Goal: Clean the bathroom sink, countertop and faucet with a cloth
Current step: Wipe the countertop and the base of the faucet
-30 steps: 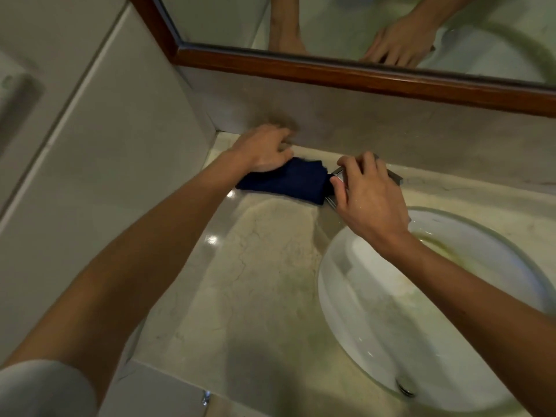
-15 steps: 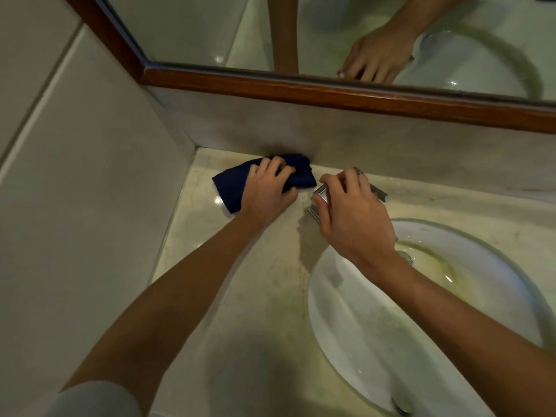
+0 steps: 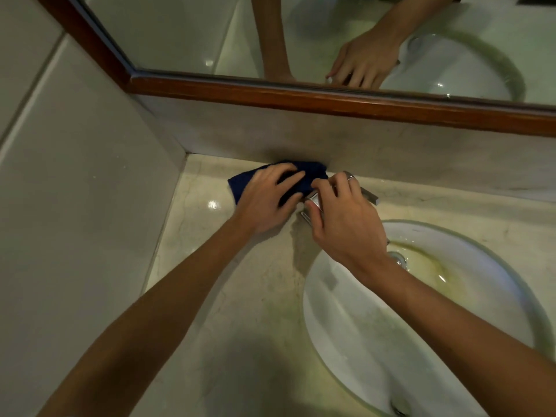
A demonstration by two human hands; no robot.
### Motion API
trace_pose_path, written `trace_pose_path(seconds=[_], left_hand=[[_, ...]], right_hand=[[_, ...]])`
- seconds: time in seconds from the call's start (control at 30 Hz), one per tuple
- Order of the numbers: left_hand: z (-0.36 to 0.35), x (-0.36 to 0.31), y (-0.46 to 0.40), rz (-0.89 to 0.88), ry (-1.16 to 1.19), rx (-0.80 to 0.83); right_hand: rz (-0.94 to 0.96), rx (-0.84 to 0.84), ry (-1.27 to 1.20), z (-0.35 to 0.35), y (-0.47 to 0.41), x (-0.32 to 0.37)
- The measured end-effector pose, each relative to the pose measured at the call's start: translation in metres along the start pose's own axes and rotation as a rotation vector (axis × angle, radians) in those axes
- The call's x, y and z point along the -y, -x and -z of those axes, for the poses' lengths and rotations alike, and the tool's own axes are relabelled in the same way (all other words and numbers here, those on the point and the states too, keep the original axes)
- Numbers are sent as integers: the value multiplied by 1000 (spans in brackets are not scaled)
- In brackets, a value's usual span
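Left hand (image 3: pixel 264 203) lies palm-down on the dark blue cloth (image 3: pixel 304 177), fingers spread and fairly straight, pressing it flat on the counter (image 3: pixel 240 296); grip is slack, nothing curled round the fabric. Forearm runs in from 7 o'clock.

Right hand (image 3: pixel 343 218) sits just beside it at 3 o'clock, knuckles up, fingers and thumb curled round the chrome faucet (image 3: pixel 313 203), a firm hold. Its forearm comes in from 5 o'clock, crossing the near rim of the sink (image 3: pixel 481 296).

Cloth lies at the back of the counter, its far edge against the marble backsplash (image 3: pixel 301 130), its right end touching the faucet base. Most of the faucet is hidden under the right hand; only bits of chrome show at the thumb and a flat end past the knuckles at 3 o'clock. The white bowl carries a yellowish stain near the drain (image 3: pixel 398 260). Above the backsplash, a wood-framed mirror (image 3: pixel 301 97) reflects both hands. Tiled wall (image 3: pixel 75 206) closes the counter at 9 o'clock.

Against half a second ago: cloth and left hand have slid to 3 o'clock along the back edge, from apart to butting against the faucet. Right hand keeps the same hold on the faucet.
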State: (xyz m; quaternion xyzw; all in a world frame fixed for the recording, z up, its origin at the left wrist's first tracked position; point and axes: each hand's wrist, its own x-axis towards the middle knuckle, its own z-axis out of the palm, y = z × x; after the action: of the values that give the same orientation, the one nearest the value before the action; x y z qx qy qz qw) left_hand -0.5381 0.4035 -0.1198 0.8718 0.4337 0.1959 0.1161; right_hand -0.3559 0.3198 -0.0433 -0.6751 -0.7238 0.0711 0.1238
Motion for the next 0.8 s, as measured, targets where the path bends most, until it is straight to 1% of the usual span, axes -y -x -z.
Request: trace_pose_path(seconds=[0.07, 0.17, 0.23, 0.33, 0.37, 0.43, 0.5, 0.53, 0.6, 0.63, 0.67, 0.7, 0.8], left_hand=[[2, 10, 27, 91, -16, -99], [-10, 17, 34, 177, 49, -130], [-20, 15, 14, 154, 96, -93], [-25, 7, -17, 71, 110, 23], [-24, 6, -21, 69, 102, 53], [-19, 5, -16, 96, 88, 69], [-18, -7, 5, 174, 73, -2], [-21, -17, 20, 243, 62, -64], [-29, -46, 49, 394, 59, -181], [-36, -61, 61, 442, 68, -209], [-43, -74, 70, 468, 81, -222], [-49, -85, 76, 480, 90, -228], [-62, -97, 81, 529, 86, -253]], right_hand=[[-1, 1, 32, -1, 0, 0], [8, 2, 52, -3, 1, 0], [18, -6, 46, -2, 0, 0], [2, 7, 6, 0, 0, 0], [-10, -8, -65, 2, -1, 1], [-74, -79, -345, 11, -1, 0], [-176, -210, -676, 25, 1, -13], [-233, -290, -765, 31, 3, -25], [-332, -414, -787, 32, 9, -58], [-379, -411, -758, 26, 11, -76], [-402, -357, -716, 14, 10, -93], [-382, -268, -652, 0, 9, -106], [-176, -2, -454, -37, -3, -117]])
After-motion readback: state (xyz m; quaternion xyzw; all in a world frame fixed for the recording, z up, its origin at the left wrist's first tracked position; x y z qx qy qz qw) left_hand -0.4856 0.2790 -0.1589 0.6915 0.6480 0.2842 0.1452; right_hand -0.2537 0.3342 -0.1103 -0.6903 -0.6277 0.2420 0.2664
